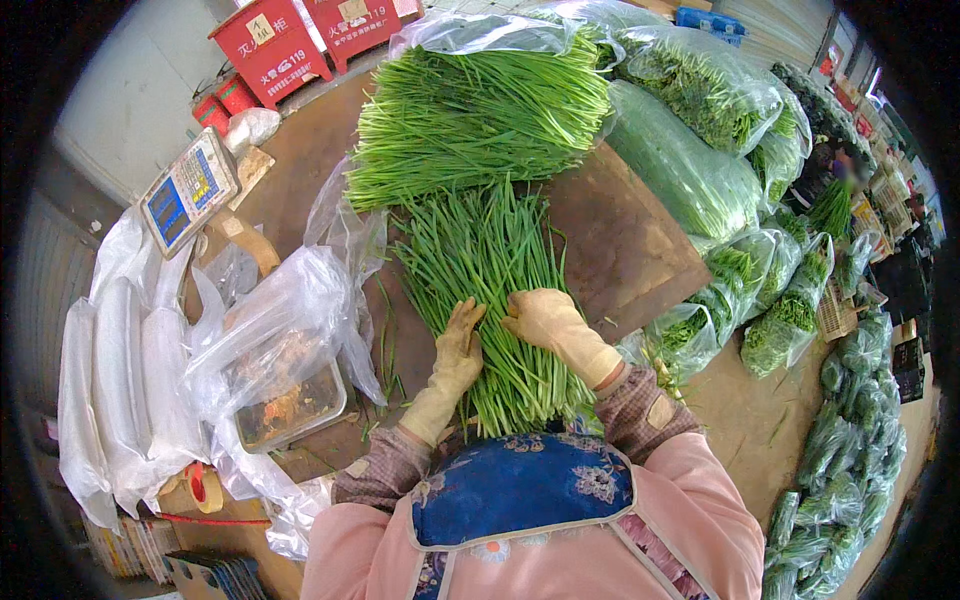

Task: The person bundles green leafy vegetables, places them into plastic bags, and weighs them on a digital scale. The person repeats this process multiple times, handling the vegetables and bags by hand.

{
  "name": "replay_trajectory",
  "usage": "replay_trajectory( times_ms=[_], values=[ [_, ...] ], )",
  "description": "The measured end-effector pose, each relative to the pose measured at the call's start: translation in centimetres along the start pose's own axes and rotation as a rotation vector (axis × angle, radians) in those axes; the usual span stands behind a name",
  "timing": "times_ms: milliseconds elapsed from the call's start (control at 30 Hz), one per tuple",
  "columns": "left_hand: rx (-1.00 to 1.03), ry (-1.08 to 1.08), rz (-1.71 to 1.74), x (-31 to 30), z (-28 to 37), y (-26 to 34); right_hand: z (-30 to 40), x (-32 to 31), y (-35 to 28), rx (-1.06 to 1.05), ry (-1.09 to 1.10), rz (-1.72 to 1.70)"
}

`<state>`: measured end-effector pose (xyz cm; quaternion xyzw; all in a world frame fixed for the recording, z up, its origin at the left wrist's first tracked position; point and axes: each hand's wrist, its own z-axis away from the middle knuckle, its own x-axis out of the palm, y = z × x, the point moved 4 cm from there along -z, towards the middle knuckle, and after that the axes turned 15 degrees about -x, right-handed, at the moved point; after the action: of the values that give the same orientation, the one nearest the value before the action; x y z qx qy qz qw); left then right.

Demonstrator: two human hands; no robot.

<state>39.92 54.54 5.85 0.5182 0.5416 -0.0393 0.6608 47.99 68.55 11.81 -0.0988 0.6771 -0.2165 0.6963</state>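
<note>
A loose pile of green garlic chives point(495, 255) lies in front of me, leaf tips pointing away and pale stalk ends near my apron. My left hand point(459, 349), in a cream glove, rests along the left side of the pile with fingers extended and thumb apart. On the other side, my gloved right hand point(551, 326) has its fingers curled on some of the chives; its fingertips are partly hidden. Beyond them, a larger stack of chives point(480, 120) lies crosswise, partly inside a clear plastic bag point(480, 37). A brown board point(622, 240) extends beneath the pile.
Left are a digital scale display point(189, 191), a plastic bag point(292, 300) over a clear tray point(300, 412), plastic rolls point(120, 390) and a tape roll point(204, 487). Bagged greens point(682, 165) line the right. Red fire boxes point(274, 49) stand behind; a person point(844, 169) is far right.
</note>
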Motion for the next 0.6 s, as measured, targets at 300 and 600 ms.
replay_trajectory(
  times_ms=[300,600],
  values=[
    [0.097,0.06,-0.097,1.0,0.2,-1.8,-0.6,-0.4,-1.9,0.002,-0.068,0.03],
    [0.014,-0.011,0.583,-1.4,0.5,4.7,3.4,-3.2,-2.3,-0.288,0.551,-0.359]
  ],
)
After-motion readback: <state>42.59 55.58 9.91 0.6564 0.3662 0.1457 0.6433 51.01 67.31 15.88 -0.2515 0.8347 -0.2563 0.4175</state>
